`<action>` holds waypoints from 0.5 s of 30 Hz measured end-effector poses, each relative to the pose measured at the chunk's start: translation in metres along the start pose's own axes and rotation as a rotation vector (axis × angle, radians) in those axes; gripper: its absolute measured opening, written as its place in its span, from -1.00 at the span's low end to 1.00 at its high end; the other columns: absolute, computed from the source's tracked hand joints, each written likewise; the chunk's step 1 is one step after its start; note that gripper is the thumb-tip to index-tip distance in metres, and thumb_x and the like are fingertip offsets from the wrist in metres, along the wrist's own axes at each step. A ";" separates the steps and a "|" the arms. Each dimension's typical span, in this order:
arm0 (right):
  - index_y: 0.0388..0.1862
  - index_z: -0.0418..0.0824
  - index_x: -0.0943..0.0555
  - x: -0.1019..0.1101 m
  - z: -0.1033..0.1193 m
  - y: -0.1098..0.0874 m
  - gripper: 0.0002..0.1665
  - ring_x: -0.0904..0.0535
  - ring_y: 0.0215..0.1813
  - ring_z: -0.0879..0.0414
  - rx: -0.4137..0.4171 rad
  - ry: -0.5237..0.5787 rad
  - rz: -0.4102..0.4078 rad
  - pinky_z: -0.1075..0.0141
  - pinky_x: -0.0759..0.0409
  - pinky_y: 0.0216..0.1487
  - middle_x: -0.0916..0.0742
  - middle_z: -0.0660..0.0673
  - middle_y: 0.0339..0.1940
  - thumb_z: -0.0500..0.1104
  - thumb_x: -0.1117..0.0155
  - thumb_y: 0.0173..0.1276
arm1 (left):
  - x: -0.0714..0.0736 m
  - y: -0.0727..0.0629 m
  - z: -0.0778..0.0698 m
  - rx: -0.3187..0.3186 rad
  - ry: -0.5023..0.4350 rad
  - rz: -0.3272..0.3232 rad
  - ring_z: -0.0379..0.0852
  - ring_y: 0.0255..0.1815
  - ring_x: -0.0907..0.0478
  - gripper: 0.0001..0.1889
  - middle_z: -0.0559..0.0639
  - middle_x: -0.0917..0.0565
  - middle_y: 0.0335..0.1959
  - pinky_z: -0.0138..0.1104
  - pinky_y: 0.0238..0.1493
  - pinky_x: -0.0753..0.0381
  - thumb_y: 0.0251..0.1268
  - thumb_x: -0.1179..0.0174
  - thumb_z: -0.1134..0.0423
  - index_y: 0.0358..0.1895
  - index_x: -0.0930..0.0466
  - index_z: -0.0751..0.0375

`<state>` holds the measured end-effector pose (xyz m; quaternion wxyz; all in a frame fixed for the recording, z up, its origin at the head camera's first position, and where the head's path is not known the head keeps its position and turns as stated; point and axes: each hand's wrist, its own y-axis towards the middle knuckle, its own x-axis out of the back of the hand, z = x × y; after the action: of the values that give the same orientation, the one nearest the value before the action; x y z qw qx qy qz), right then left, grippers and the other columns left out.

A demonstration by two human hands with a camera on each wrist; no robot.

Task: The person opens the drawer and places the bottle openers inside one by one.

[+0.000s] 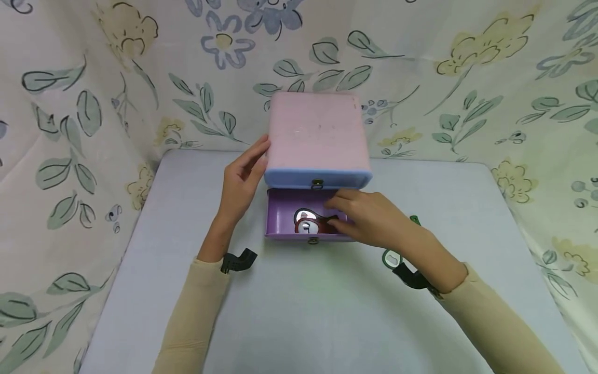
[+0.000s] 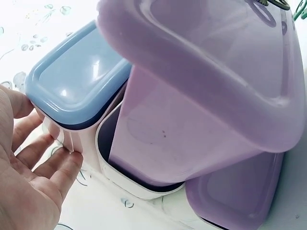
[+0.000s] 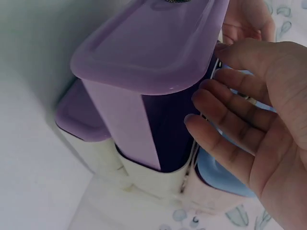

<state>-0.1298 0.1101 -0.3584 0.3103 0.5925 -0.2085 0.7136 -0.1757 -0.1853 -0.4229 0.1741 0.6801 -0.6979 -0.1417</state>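
A small drawer chest with a pink top stands at the table's back, its purple drawer pulled out. Inside lie two round-headed, handled tools with pale discs, one black-rimmed tool and one red tool. Over the drawer's right part is my right hand, thumb and fingertips around the handle ends, fingers loosely bent; no held thing shows in the right wrist view. My left hand rests its fingers against the chest's left side, by the blue drawer.
A green tool with a round pale head lies on the table, partly hidden under my right forearm. Another purple drawer front sits below the pulled-out one. A floral cloth hangs right behind the chest.
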 end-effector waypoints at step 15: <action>0.12 -0.12 -0.76 0.003 -0.001 -0.025 -0.65 -0.61 -0.28 0.29 -0.026 0.048 -0.064 0.34 -0.64 -0.31 -0.79 0.02 -0.03 0.01 -0.43 0.47 | -0.001 -0.001 0.001 0.001 0.020 -0.007 -0.17 0.60 -0.44 -0.59 -0.11 -0.52 0.56 -0.31 0.62 -0.42 0.65 -0.09 0.32 0.45 -0.56 0.19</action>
<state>-0.1134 0.1296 -0.3575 0.3456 0.5775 -0.1911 0.7145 -0.1754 -0.1839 -0.4240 0.1802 0.6841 -0.6938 -0.1352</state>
